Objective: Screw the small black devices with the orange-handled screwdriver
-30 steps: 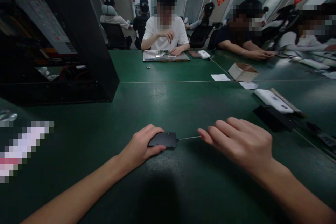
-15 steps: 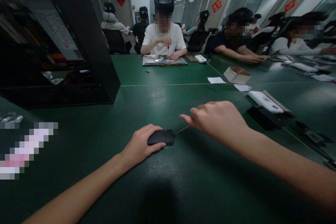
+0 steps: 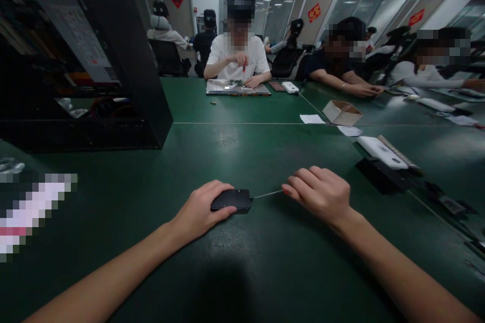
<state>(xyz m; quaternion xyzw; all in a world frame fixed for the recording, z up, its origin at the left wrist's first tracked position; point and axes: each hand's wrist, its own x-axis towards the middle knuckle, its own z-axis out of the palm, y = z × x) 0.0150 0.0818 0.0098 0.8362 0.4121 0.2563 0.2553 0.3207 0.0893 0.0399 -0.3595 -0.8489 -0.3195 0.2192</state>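
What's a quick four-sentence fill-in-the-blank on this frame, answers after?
The left hand grips the ____ box.
The right hand holds a thin cord or rod reaching the ____.
The tabletop is coloured ____.
The person opposite wears a ____ shirt.
Missing words: black; box; green; white.

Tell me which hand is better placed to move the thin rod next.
Right, most likely: the right hand is closed around one end of the thin rod, whose other end is at the black block. The left hand is busy gripping that block.
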